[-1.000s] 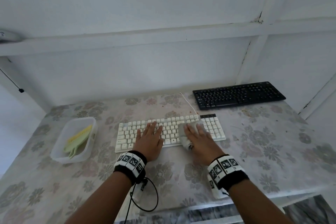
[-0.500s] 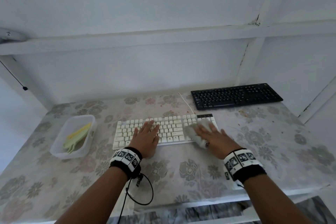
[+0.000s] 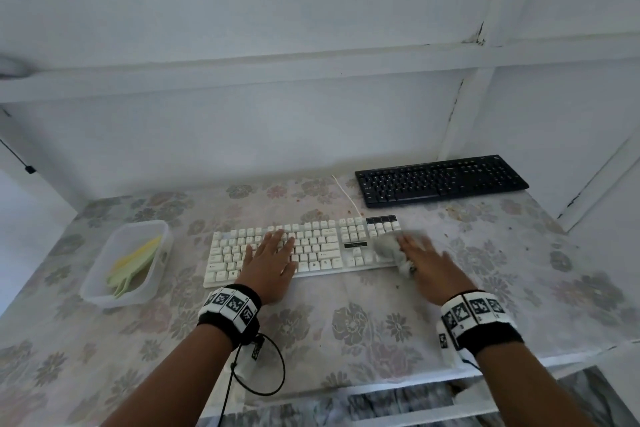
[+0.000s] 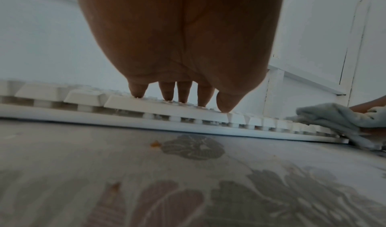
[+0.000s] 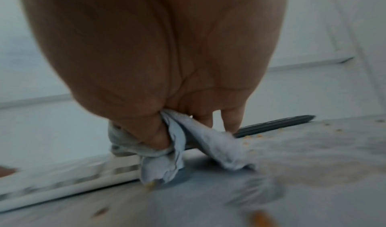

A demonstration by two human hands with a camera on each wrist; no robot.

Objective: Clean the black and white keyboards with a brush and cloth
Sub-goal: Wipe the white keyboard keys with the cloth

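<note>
White walls back the flowered table [image 3: 346, 333]. Step in hand: wiping. Left hand [image 3: 268, 258] rests flat, fingers straight, on the white keyboard [image 3: 322, 246]. Right hand [image 3: 427, 262] grips the cloth [image 3: 389, 248] at the keyboard's right end. Next, probably: black keyboard [image 3: 440, 178], beyond the right hand.

Bench [image 3: 346, 340] bare across lower frame, nearer than the white keyboard [image 3: 322, 246]. White keyboard blocks centre; left hand [image 3: 268, 262] flat on its keys, right hand [image 3: 427, 263] with cloth [image 3: 389, 248] at its right end. Black keyboard [image 3: 440, 178] fills upper right against wall; open strip between the two keyboards. Plastic tub [image 3: 104, 291] blocks left side. Bare bench right of right hand.
</note>
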